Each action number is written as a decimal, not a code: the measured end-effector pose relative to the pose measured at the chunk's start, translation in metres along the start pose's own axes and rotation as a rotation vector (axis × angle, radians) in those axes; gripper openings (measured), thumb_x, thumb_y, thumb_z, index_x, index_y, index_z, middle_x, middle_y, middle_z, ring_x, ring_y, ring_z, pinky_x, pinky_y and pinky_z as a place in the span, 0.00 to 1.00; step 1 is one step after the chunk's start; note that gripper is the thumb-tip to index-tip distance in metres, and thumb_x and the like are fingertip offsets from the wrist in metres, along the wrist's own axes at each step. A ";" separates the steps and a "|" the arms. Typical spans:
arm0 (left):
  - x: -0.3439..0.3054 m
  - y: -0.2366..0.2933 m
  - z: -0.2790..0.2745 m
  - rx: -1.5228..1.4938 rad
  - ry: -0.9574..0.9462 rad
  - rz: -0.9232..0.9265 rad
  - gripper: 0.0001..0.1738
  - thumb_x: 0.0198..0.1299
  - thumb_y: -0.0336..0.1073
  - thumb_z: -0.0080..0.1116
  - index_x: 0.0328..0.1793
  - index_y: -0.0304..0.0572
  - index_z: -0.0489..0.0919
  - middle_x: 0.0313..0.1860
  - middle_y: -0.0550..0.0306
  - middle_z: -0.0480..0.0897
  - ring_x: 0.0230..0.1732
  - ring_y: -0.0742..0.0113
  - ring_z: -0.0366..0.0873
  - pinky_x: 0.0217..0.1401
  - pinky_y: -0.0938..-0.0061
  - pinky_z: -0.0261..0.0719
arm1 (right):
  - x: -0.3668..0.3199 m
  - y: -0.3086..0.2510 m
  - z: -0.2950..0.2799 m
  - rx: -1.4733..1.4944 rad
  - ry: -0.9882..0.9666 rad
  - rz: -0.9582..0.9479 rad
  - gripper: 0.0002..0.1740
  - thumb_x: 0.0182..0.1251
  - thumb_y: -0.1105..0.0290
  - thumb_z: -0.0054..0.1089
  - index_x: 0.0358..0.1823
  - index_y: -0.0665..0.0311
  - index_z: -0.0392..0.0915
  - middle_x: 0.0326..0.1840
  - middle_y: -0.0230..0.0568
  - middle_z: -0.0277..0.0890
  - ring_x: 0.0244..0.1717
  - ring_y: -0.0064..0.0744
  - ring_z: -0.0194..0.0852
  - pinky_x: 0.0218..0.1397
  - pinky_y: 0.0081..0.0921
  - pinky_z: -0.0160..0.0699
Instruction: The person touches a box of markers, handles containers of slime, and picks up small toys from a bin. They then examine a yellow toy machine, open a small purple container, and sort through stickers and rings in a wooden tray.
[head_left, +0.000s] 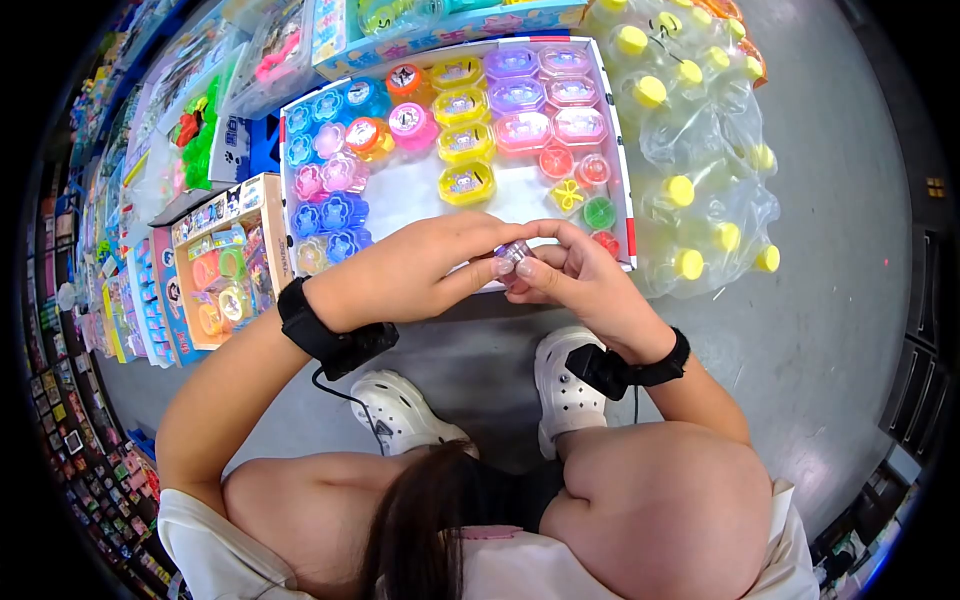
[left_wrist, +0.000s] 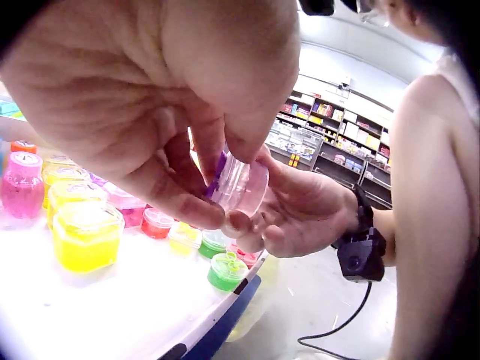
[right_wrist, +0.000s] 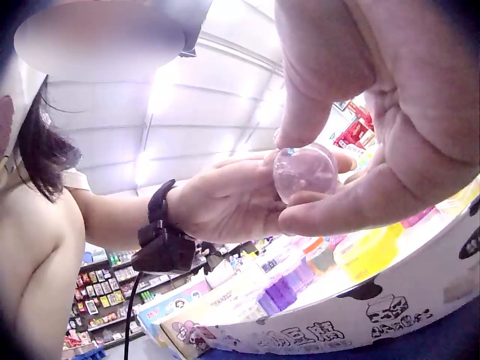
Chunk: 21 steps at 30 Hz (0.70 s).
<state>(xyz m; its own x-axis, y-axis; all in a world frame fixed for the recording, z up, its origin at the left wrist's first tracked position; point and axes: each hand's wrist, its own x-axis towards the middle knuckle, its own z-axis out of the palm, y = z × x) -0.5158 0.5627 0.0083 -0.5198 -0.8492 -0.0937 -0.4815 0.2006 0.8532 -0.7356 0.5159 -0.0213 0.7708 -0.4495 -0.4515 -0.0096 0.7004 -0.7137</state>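
Note:
Both hands meet over the near edge of a display box (head_left: 400, 200), around a small see-through round jar (head_left: 515, 252). The jar has a purple lid (left_wrist: 217, 174) and pale pink contents (right_wrist: 304, 174). My left hand (head_left: 415, 262) pinches the lid side between thumb and fingers. From the other side, my right hand (head_left: 595, 285) grips the jar's body, with its thumb and fingertips around it. In the box sit yellow tubs (head_left: 465, 142), purple and pink tubs (head_left: 522, 130), small red and green jars (head_left: 599, 212) and flower-shaped tubs (head_left: 345, 172).
Bottles with yellow caps (head_left: 680, 190), wrapped in plastic, stand right of the box. To its left is a carton of colourful toys (head_left: 225, 270). More packaged goods (head_left: 200, 130) fill the far left. White clogs (head_left: 570, 380) are on the grey floor below.

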 end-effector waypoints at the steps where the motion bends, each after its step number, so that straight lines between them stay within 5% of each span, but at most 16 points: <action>1: 0.000 -0.001 0.001 -0.004 -0.001 0.003 0.25 0.69 0.32 0.48 0.72 0.40 0.68 0.51 0.44 0.79 0.52 0.48 0.78 0.58 0.62 0.74 | 0.000 0.000 0.000 0.004 -0.001 0.007 0.23 0.73 0.67 0.59 0.63 0.68 0.63 0.50 0.46 0.79 0.49 0.26 0.78 0.56 0.25 0.80; 12: 0.008 0.014 -0.003 0.171 -0.068 -0.072 0.28 0.63 0.27 0.48 0.72 0.38 0.68 0.50 0.42 0.79 0.51 0.46 0.77 0.55 0.59 0.74 | -0.001 -0.002 -0.003 0.014 0.016 0.038 0.25 0.71 0.68 0.61 0.64 0.66 0.63 0.50 0.44 0.79 0.48 0.25 0.78 0.53 0.23 0.80; 21: 0.006 0.008 0.003 0.280 -0.017 0.125 0.28 0.60 0.33 0.58 0.68 0.37 0.70 0.53 0.47 0.78 0.51 0.46 0.77 0.56 0.59 0.75 | -0.004 -0.007 -0.004 -0.080 -0.101 0.028 0.22 0.69 0.68 0.64 0.59 0.70 0.69 0.50 0.38 0.78 0.50 0.21 0.77 0.55 0.20 0.75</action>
<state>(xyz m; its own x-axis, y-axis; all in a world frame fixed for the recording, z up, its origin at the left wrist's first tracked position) -0.5249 0.5604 0.0127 -0.5976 -0.8017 -0.0077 -0.5878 0.4316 0.6843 -0.7406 0.5105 -0.0163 0.8295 -0.3695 -0.4189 -0.0798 0.6638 -0.7436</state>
